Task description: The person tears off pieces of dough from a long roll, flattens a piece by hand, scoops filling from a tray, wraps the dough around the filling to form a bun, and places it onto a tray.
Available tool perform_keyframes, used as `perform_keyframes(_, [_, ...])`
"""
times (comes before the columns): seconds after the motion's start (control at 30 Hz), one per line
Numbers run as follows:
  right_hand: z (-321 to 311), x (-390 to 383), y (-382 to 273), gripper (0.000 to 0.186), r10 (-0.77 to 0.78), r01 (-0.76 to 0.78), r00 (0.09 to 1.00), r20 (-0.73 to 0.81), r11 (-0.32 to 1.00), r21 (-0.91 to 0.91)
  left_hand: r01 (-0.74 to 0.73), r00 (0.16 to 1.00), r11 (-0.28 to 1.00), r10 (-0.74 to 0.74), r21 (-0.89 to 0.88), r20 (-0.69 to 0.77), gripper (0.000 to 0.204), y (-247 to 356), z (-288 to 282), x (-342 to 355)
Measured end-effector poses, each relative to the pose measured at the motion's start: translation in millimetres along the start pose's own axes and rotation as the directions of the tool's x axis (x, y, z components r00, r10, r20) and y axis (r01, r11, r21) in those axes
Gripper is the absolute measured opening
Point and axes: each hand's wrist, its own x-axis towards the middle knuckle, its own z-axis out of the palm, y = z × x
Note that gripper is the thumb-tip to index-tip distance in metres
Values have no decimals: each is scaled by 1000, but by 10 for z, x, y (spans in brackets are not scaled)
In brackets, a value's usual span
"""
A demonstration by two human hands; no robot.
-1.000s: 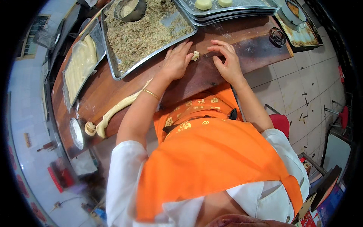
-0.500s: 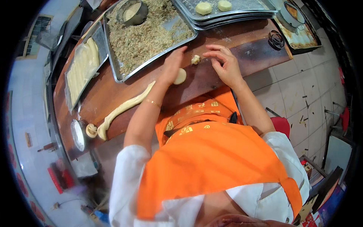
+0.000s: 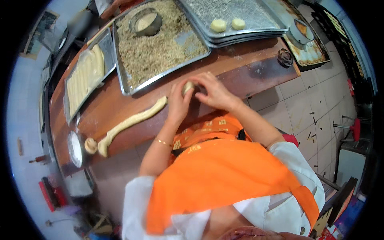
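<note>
My left hand and my right hand meet near the front of the wooden worktop, fingers curved around a small pale piece of dough, much of which they hide. A long dough rope lies left of them, beside a small coiled lump and a metal bowl of white powder. Just beyond my hands sits a large metal tray of crumbly mixture, with a metal ring holding pale granules in it.
A left tray holds dough strips under plastic. Stacked trays bear two pale rounds. Metal cutters sit at the right end, near a stained baking pan. Another person's arm shows at the top.
My hands, earlier apart, have come together on a piece of dough. The flat round and the small lump seen between them are no longer separately visible. The whole view has shifted slightly.
</note>
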Motion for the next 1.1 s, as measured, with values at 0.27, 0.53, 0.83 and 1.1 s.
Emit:
perform_keyframes(0.27, [-163,253,-138,62,-103,94,994,-43,982,-163,418,882,112,-289,-901,373,45,319,46,236])
perform_keyframes(0.53, [-1767,939,695,63,24,-244,898,-438,857,-454,336,937,555,-279,-761,211,45,535,-161,193])
perform_keyframes(0.83, [-2282,1118,1672,33,254,-440,891,-377,687,-579,272,936,685,-352,-676,21,42,349,-536,-65])
perform_keyframes(1.1, [-1527,1103,790,9,97,-198,766,-635,976,-90,98,995,787,-73,610,-65,49,-75,-986,-532])
